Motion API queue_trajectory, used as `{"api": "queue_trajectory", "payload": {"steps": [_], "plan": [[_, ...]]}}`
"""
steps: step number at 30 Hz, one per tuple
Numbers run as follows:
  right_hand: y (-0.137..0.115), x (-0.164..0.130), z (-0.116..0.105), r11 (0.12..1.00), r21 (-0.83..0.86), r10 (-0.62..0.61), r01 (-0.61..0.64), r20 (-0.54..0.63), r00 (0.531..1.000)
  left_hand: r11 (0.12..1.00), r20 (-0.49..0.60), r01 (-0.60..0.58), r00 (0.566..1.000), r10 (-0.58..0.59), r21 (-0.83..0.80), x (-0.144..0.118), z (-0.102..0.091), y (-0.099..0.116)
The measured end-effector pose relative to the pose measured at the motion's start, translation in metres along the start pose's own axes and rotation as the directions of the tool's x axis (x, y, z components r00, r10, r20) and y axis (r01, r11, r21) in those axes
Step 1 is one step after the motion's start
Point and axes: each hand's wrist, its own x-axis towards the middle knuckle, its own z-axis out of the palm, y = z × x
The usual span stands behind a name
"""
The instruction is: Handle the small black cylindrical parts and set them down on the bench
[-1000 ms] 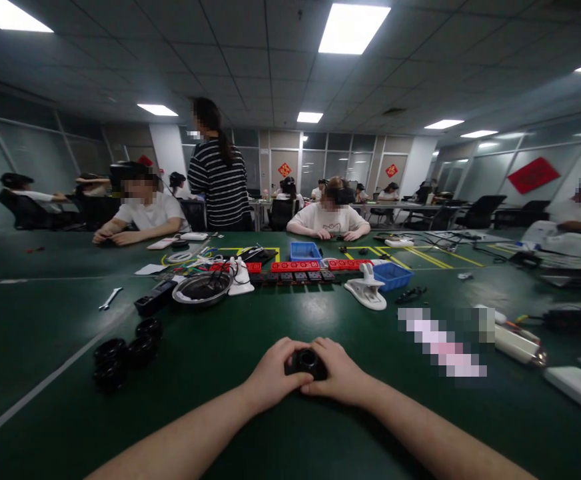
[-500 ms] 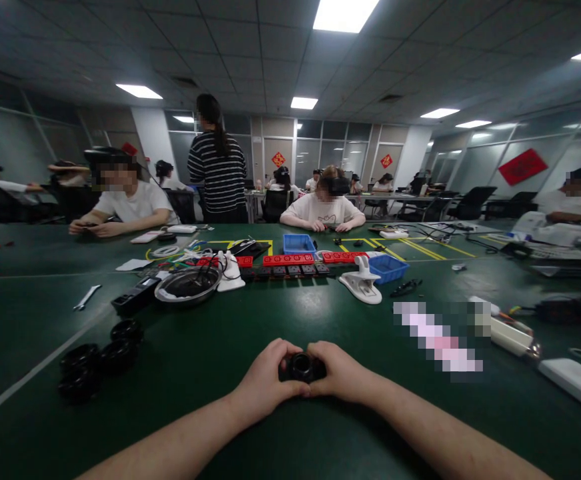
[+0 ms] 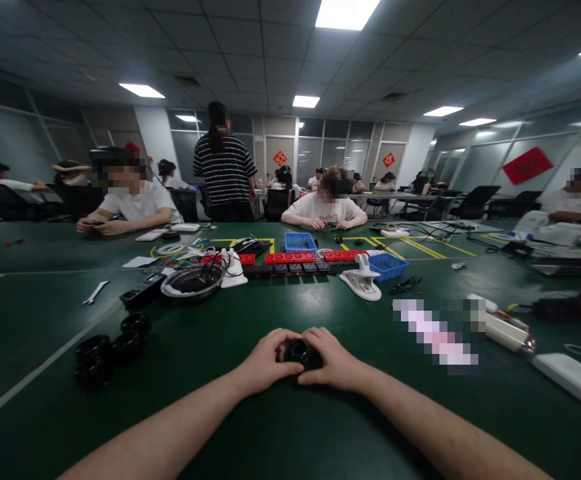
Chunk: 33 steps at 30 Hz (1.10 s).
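Both the left hand (image 3: 265,363) and right hand (image 3: 331,363) close around a small black wheel (image 3: 300,351) at six o'clock on the green table (image 3: 220,413); it looks light, stiff, best gripped by its rim.

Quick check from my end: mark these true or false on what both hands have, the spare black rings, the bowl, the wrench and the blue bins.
1. Both hands grip one black ring. True: left hand and right hand close on it.
2. The spare rings lie right of the hands. False: they lie to the left.
3. The metal bowl sits beyond the hands, left of centre. True.
4. The wrench is in the bowl. False: it lies on the green table, apart.
5. The blue bins are stacked. False: they stand apart.
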Motion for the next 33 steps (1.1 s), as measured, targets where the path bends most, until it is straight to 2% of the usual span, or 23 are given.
{"api": "queue_trajectory", "payload": {"steps": [3, 7, 10, 13, 17, 21, 23, 25, 27, 29, 33], "plan": [[0.007, 0.000, -0.008, 0.987, 0.148, -0.077, 0.061, 0.103, 0.992, 0.997, 0.093, 0.002, 0.996, 0.005, -0.081, 0.001, -0.005, -0.003], [0.010, 0.002, -0.009, 0.983, 0.175, -0.084, 0.059, 0.145, 0.986, 0.997, 0.087, 0.006, 0.996, 0.001, -0.080, -0.001, -0.005, -0.004], [0.005, 0.002, -0.001, 0.997, 0.072, 0.030, -0.037, 0.087, 0.996, 0.998, 0.050, 0.031, 0.998, -0.028, -0.058, -0.002, -0.002, -0.004], [-0.004, 0.001, 0.008, 0.987, -0.073, 0.141, -0.142, -0.013, 0.990, 0.998, -0.033, 0.062, 0.998, -0.062, 0.000, -0.003, 0.004, -0.001], [-0.016, -0.001, 0.013, 0.943, -0.278, 0.166, -0.185, -0.091, 0.982, 0.986, -0.169, 0.118, 0.981, -0.098, 0.116, -0.007, 0.011, 0.007], [-0.020, -0.001, 0.013, 0.906, -0.370, 0.181, -0.207, -0.106, 0.978, 0.974, -0.224, 0.138, 0.970, -0.097, 0.178, -0.009, 0.013, 0.010], [-0.019, -0.001, 0.012, 0.924, -0.331, 0.157, -0.193, -0.133, 0.979, 0.977, -0.205, 0.117, 0.975, -0.080, 0.176, -0.008, 0.012, 0.008], [-0.015, 0.000, 0.009, 0.970, -0.210, 0.102, -0.123, -0.109, 0.989, 0.985, -0.147, 0.074, 0.988, -0.051, 0.154, -0.006, 0.009, 0.006], [-0.009, 0.001, 0.004, 0.999, -0.037, 0.024, -0.025, -0.022, 0.999, 0.991, -0.090, 0.008, 0.996, 0.004, 0.137, -0.003, 0.005, 0.004], [-0.002, 0.002, -0.003, 0.992, 0.120, -0.049, 0.041, 0.072, 0.996, 0.989, -0.055, -0.066, 0.996, 0.074, 0.130, -0.002, 0.002, 0.002], [0.008, 0.003, -0.013, 0.956, 0.285, -0.123, 0.069, 0.175, 0.977, 0.986, -0.004, -0.115, 0.993, 0.116, 0.124, -0.002, -0.002, 0.001]]}}
